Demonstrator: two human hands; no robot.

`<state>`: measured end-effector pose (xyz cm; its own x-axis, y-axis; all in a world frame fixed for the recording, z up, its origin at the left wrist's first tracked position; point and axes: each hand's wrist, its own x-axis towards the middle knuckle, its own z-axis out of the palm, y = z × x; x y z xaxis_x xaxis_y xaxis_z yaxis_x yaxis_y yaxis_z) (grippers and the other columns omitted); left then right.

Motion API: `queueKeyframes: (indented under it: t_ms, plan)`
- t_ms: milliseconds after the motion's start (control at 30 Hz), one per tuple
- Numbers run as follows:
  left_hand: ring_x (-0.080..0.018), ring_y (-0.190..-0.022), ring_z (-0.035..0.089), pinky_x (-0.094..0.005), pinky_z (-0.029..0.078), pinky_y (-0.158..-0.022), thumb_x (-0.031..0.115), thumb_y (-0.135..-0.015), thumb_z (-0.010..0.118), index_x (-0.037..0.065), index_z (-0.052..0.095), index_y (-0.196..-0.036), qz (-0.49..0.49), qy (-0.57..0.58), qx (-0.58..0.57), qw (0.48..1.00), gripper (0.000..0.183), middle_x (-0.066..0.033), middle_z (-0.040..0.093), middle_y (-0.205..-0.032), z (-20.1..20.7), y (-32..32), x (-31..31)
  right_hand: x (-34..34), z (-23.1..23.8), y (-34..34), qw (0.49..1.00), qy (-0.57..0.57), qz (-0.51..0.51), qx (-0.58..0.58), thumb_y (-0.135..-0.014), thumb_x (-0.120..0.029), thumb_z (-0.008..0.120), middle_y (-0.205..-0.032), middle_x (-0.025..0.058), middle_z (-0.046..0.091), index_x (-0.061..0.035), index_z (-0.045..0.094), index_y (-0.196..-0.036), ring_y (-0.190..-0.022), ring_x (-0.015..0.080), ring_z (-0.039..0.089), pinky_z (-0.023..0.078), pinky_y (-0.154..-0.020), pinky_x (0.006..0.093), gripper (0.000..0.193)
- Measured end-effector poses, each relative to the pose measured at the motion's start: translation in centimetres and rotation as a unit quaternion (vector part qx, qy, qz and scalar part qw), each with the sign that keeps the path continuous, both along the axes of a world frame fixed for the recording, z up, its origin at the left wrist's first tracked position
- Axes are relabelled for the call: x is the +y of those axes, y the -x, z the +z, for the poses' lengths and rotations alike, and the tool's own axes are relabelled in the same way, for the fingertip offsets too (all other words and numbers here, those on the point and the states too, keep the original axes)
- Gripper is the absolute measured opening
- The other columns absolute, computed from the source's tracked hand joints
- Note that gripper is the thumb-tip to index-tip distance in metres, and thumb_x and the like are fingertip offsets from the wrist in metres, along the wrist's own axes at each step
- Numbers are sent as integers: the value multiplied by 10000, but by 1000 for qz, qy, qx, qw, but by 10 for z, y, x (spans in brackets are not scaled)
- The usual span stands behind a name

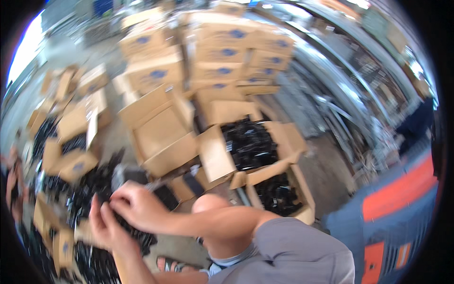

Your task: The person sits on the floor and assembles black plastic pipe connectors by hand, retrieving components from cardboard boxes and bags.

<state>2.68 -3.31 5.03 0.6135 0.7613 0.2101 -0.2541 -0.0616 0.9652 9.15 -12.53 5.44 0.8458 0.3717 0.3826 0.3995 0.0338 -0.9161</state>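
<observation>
At the lower left my two hands meet, fingertips nearly touching, above a heap of glossy black pieces [97,182]. My left hand [112,231] points upward with fingers closed near the tips. From the right, my right hand [143,207] reaches across in a pinch. Something small and dark seems to lie between the fingertips, but blur and the black heap behind hide what it is. Just beyond the right hand is a clear plastic bag or wrap [126,174], smeared by motion.
An open carton of black pieces [249,144] stands ahead, with another filled carton [279,194] nearer. An open carton [161,125] lies left of them. Stacked cartons [220,52] rise behind; metal bars [326,104] run along the right. A person [14,184] shows at the left edge.
</observation>
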Motion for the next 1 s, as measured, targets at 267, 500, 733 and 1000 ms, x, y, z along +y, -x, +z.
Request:
queueKeyframes:
  t_ms: [267,500,733,1000]
  plan:
    - [-126,-1063,643,-264,508,-940,-21,-963,650,-60,624,-1274,-33,71,-82,994,315,-109,687,-1198,-10,-10,0,4,-11,0,984,-83,28,158,-908,-82,721,-948,125,713,39,724,-1019,-850,184,710,567,-769,309,164]
    - [-121,-1054,644,-253,508,-927,-13,-972,645,-75,605,-1295,-23,60,-63,996,331,-115,693,-1179,-9,2,4,7,-8,2,999,27,3,39,-925,-138,717,-956,138,714,24,733,-985,-836,226,708,547,-767,326,174]
    - [-121,-1063,637,-253,503,-929,-9,-973,644,-76,605,-1294,-21,63,-63,996,331,-120,689,-1188,-13,-8,0,1,-11,-6,997,6,32,66,-923,-117,711,-943,124,716,35,728,-1022,-856,203,704,549,-782,309,182]
    - [-143,-1112,622,-281,494,-977,-5,-957,655,-65,626,-1262,-10,32,-89,995,312,-119,684,-1214,-8,-2,4,6,-10,-3,984,-15,83,159,-960,-77,675,-1020,60,684,31,644,-1120,-939,110,637,509,-847,256,196]
